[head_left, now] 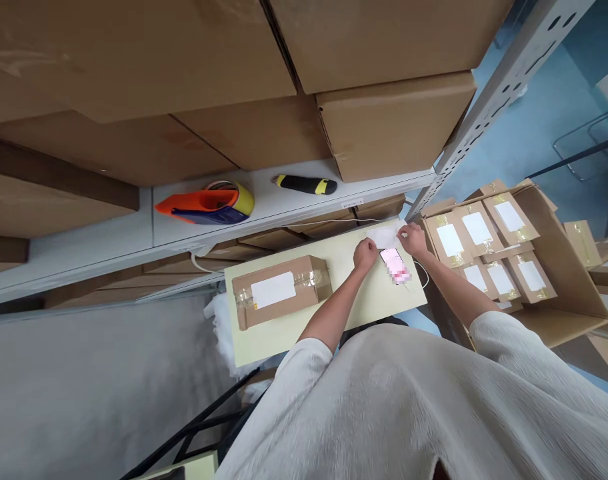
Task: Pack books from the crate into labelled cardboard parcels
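I have the pale table point(279, 343) as my landmark, and off its right end sits the open carton point(574, 327), packed with small labelled boxes point(494, 277). On the table's left half lies one taped box point(264, 303), its length running with the table's long side.

At the table's far right corner I have both hands at a white sheet point(384, 237). My left hand point(365, 253), at the sheet's left end, is bunched into a loose fist with its fingertips hidden, so I can't tell what it grips. My right hand point(411, 239), at the other end, has thumb and finger narrowed at the sheet's edge; whether they pinch it I can't tell from here.

The sheet's long axis runs hand to hand, roughly along the table's far edge, one end toward the table's left, the other toward its right. I see no mark that gives it a top.

To handle it well, I'd hold both ends level, pull only lightly so it doesn't crease, and stay clear of the phone point(393, 261) just on the table's near side of it, screen up and slanting toward the near right corner, and of the white cable point(426, 273) at the right end.
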The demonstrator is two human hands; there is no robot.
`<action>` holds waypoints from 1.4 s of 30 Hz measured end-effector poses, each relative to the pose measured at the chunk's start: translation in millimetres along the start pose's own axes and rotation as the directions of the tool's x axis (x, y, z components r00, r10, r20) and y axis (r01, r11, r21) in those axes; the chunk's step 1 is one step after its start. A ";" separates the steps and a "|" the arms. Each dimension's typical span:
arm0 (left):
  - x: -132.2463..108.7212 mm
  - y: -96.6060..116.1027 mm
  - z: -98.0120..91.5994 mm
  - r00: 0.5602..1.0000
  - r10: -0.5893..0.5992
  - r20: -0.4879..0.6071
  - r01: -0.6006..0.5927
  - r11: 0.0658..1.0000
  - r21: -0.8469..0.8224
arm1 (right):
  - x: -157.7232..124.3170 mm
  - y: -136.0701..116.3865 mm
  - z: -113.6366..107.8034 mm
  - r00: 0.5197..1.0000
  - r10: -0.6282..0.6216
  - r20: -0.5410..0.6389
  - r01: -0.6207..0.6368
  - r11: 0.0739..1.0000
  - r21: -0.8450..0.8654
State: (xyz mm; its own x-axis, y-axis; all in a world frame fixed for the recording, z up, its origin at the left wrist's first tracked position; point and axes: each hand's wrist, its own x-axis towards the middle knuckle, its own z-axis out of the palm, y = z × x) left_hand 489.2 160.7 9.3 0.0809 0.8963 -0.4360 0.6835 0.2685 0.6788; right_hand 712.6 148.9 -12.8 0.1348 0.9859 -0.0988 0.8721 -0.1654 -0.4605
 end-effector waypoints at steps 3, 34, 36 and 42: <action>-1.0 -2.8 -3.6 0.998 -0.060 -0.007 0.060 0.998 -0.011 | -0.4 18.8 -2.9 0.997 0.070 -0.030 -0.072 0.996 -0.062; -63.3 -30.8 -87.9 0.982 -0.107 -0.156 0.022 0.884 -0.467 | -45.4 -30.1 -2.9 0.998 0.038 -0.056 -0.029 0.986 0.163; -71.7 -32.9 -97.0 0.986 -0.103 -0.134 0.016 0.845 -0.535 | -59.5 -63.3 10.4 0.994 -0.108 -0.021 0.109 0.938 0.330; -100.7 -52.6 -136.3 0.992 -0.087 -0.090 0.004 0.742 -0.670 | -82.1 -157.2 33.6 0.976 -0.200 -0.090 0.219 0.881 0.419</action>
State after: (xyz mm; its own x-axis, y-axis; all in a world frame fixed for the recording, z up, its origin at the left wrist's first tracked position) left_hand 346.2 104.4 98.1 -0.0449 0.8977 -0.4384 0.0216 0.4396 0.8979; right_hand 548.6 93.2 38.0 -0.0009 0.9972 0.0751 0.6007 0.0606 -0.7972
